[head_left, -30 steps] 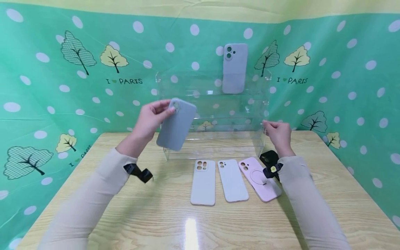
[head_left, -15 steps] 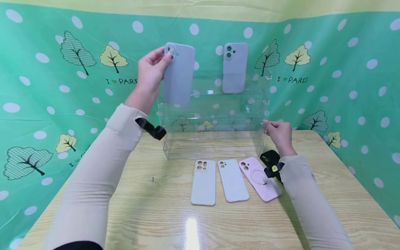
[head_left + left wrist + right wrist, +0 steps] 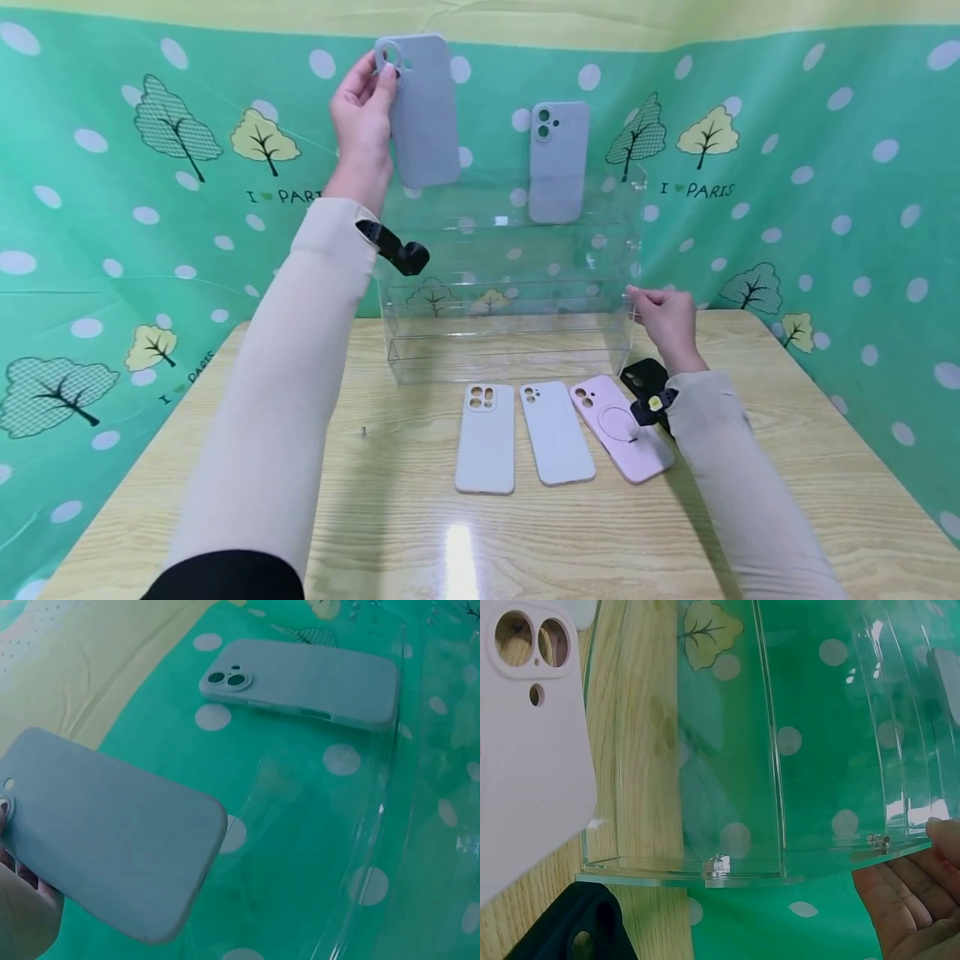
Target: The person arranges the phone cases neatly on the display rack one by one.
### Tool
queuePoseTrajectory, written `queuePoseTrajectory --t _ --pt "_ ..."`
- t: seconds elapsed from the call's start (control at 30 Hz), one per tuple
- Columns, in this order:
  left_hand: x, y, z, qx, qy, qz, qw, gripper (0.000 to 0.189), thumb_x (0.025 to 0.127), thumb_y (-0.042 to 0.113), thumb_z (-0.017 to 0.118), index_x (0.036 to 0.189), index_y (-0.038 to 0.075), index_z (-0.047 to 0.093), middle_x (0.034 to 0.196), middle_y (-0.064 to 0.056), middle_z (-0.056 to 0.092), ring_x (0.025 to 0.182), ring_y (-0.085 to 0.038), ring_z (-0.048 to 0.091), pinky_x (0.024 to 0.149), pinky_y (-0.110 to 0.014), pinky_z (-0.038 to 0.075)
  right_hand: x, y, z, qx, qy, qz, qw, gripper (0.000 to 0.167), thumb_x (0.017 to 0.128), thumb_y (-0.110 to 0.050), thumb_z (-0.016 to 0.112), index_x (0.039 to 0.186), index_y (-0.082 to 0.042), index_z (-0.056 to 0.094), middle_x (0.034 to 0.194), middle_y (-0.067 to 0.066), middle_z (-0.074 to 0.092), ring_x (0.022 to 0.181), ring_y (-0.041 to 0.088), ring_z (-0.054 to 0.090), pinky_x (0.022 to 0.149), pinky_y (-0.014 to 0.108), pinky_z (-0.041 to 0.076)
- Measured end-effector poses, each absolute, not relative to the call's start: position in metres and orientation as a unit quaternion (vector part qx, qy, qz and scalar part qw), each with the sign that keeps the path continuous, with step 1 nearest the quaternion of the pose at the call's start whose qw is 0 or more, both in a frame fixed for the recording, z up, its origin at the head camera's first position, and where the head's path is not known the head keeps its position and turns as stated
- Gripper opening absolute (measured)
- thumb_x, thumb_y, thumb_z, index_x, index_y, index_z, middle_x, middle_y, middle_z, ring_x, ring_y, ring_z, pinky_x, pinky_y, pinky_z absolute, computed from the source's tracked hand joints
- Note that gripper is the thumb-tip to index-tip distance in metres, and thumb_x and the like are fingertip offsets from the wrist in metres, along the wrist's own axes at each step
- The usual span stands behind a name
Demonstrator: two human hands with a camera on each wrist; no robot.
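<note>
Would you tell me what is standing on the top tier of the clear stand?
One grey-blue case stands upright on the top tier of the clear stand. The left hand holds a second case in the air beside it. The lower tiers look bare through the acrylic.
</note>
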State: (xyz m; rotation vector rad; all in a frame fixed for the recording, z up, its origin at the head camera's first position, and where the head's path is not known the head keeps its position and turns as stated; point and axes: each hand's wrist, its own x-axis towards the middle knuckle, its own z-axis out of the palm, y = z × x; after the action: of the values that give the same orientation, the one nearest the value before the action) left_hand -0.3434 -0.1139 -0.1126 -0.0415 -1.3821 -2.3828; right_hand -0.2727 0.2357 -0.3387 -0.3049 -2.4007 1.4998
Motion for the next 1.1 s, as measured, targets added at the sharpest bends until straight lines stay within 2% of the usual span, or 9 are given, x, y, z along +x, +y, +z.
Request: queuePoseTrajectory --t 0.13,0.37,0.7,0.87,1.1 --pt "-0.351 -0.115 -0.113 -0.014 -0.459 -0.865 0.203 0.024 0.086 0.009 0.065 0.109 0.017 0.068 0.103 0.003 0.068 0.09 -0.003 0.062 0.081 -0.01 0.048 -0.272 0.237 -0.337 -0.098 -0.838 0.517 0.143 0.045 0.094 -0.038 0.055 0.118 -0.001 0.063 0.119 0.017 0.063 0.099 0.027 0.066 0.084 0.028 0.054" --pt "-0.359 -0.112 -0.118 -0.011 -0.469 -0.855 0.22 0.025 0.086 0.011 0.065 0.11 0.019 0.068 0.103 0.005 0.068 0.092 -0.002 0.061 0.081 -0.009 0.047 -0.273 0.236 -0.338 -0.101 -0.838 0.516 0.147 0.046 0.093 -0.039 0.056 0.118 -0.002 0.064 0.118 0.017 0.062 0.098 0.026 0.066 0.088 0.035 0.054" --pt "-0.367 -0.103 -0.134 0.004 -0.524 -0.832 0.18 0.027 0.086 0.011 0.067 0.112 0.017 0.068 0.107 0.004 0.068 0.096 -0.003 0.061 0.083 -0.01 0.047 -0.274 0.237 -0.339 -0.11 -0.837 0.516 0.146 0.044 0.094 -0.039 0.055 0.118 -0.003 0.064 0.118 0.015 0.061 0.099 0.026 0.064 0.09 0.037 0.053" --pt "-0.372 -0.097 -0.139 0.011 -0.563 -0.811 0.158 0.027 0.088 0.013 0.065 0.114 0.017 0.067 0.112 0.004 0.067 0.101 -0.004 0.061 0.087 -0.012 0.046 -0.274 0.236 -0.338 -0.114 -0.837 0.515 0.144 0.043 0.094 -0.038 0.055 0.119 -0.003 0.064 0.118 0.014 0.06 0.098 0.026 0.064 0.088 0.034 0.054" --pt "-0.373 -0.091 -0.145 0.037 -0.588 -0.794 0.15 0.027 0.089 0.011 0.063 0.116 0.012 0.066 0.115 -0.002 0.067 0.101 -0.007 0.061 0.083 -0.011 0.048 -0.274 0.235 -0.339 -0.115 -0.841 0.506 0.15 0.044 0.094 -0.038 0.055 0.117 -0.002 0.065 0.117 0.014 0.06 0.094 0.022 0.065 0.085 0.031 0.055"
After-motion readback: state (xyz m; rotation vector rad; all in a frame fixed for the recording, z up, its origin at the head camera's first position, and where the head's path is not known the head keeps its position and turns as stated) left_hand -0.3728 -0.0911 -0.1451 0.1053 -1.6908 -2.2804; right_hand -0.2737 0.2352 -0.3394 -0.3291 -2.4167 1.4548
